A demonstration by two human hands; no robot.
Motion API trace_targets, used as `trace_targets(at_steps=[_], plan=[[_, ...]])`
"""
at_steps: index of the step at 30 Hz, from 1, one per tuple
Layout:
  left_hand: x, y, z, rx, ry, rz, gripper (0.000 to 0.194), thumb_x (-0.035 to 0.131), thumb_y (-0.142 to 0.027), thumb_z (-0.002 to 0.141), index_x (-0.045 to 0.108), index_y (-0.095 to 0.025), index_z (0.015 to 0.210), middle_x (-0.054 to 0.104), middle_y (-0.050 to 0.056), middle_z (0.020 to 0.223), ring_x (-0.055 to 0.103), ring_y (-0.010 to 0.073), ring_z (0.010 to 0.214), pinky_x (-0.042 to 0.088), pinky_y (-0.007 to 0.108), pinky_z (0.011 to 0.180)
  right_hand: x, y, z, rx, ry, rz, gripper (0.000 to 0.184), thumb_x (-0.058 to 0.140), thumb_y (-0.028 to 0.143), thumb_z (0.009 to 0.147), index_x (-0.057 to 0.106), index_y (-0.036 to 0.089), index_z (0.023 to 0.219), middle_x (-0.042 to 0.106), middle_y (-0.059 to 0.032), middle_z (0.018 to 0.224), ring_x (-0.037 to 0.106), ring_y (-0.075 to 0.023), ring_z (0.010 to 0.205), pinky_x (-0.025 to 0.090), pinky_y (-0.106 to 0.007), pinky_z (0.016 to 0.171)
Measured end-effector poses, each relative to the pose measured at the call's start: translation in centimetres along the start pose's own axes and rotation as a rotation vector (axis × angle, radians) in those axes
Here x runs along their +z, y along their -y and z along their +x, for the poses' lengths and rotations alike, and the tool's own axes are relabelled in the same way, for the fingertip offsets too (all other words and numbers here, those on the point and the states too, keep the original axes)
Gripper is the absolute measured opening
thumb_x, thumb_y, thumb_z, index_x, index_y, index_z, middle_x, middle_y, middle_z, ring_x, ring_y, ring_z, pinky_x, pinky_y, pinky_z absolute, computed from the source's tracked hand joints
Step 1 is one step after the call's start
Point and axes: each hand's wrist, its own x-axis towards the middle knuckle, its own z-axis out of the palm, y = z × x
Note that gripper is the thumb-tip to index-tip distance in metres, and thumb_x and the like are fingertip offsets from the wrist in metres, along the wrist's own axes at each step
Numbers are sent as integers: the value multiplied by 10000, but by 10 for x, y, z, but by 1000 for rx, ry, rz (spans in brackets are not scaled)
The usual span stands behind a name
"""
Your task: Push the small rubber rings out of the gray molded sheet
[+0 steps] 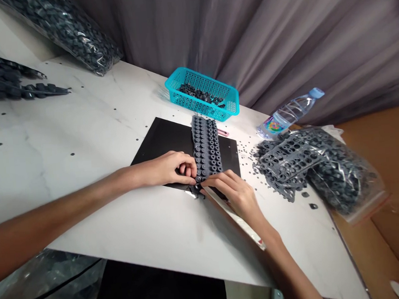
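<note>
A dark grey rubber-looking moulded sheet [206, 144] with rows of round knobs and rings lies on a flat black mat [166, 140]. At its near end, my left hand [178, 168] is closed in a pinch on the sheet's left corner. My right hand [235, 192] is closed around a long, thin white tool [244, 226], whose tip is hidden near the sheet's near end. The tool's kind does not show. Small dark bits [198, 188] sit between the fingertips of both hands.
Behind the mat stands a blue basket [178, 97] of small dark parts. A pink tool [223, 133] lies beside the sheet. At right are a water bottle [291, 113], perforated grey sheets [289, 157] and a plastic bag of parts [345, 175]. Another full bag [75, 35] lies back left.
</note>
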Motion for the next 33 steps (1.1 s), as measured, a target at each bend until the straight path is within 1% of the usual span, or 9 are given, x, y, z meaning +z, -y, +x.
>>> trace_targets(at_steps=[7, 11, 14, 17, 22, 26, 29, 31, 33], plan=[[0, 1, 0, 1, 5, -12, 180, 754, -357, 839, 711, -188, 882, 648, 6, 841, 529, 145, 801, 420, 256, 732, 6, 3, 0, -4, -14, -118, 181, 565, 328, 1036, 709, 221, 1055, 746, -29, 964, 616, -165, 837, 481, -286, 754], [1, 2, 0, -1, 4, -7, 187, 756, -366, 835, 715, -193, 893, 639, 5, 836, 530, 144, 798, 418, 255, 729, 10, 4, -1, 6, -29, -158, 181, 587, 312, 1024, 693, 214, 1132, 739, -35, 995, 613, -171, 851, 492, -295, 756], [1, 1, 0, -1, 2, -8, 184, 747, -365, 839, 712, -190, 880, 636, 6, 827, 531, 143, 791, 416, 256, 727, 11, 5, -1, -18, -26, -205, 213, 588, 294, 1020, 676, 211, 1196, 732, -41, 1008, 603, -182, 847, 492, -305, 742], [1, 0, 0, 6, -8, -7, 185, 741, -370, 839, 713, -189, 869, 631, 5, 817, 528, 143, 784, 413, 257, 721, 13, 4, -1, -48, -12, -257, 208, 568, 274, 1028, 666, 208, 1199, 726, -48, 1005, 591, -190, 843, 483, -319, 749], [1, 1, 0, -8, -7, 3, 184, 746, -369, 836, 709, -192, 872, 630, 0, 813, 534, 142, 788, 418, 255, 727, 16, 6, -3, -65, 47, -318, 216, 498, 244, 1053, 625, 172, 1212, 704, -85, 1058, 598, -219, 909, 457, -361, 783], [3, 1, 1, -31, -17, -3, 175, 747, -355, 831, 710, -187, 863, 633, -1, 799, 538, 142, 785, 420, 255, 727, 18, 12, -1, -50, 36, -359, 214, 480, 224, 1054, 599, 133, 1207, 692, -117, 1065, 602, -237, 916, 456, -376, 789], [3, -3, 2, -48, -17, -3, 174, 747, -350, 824, 716, -183, 858, 642, 1, 796, 541, 142, 776, 418, 259, 724, 18, 10, 4, 15, -14, -355, 228, 452, 209, 1057, 574, 141, 1237, 681, -131, 1089, 607, -241, 940, 474, -375, 812], [3, -5, 2, -64, -17, -13, 172, 744, -348, 823, 718, -180, 846, 647, 3, 788, 539, 140, 764, 416, 260, 715, 13, 0, 5, 127, -108, -366, 250, 426, 222, 1063, 556, 154, 1266, 665, -138, 1127, 612, -241, 976, 486, -368, 820], [3, -5, 2, -69, -17, -27, 173, 742, -350, 825, 719, -179, 837, 657, 8, 795, 536, 141, 761, 414, 262, 711, 4, -18, 1, 280, -214, -406, 264, 408, 274, 1067, 561, 168, 1254, 650, -137, 1130, 614, -238, 949, 491, -363, 785]])
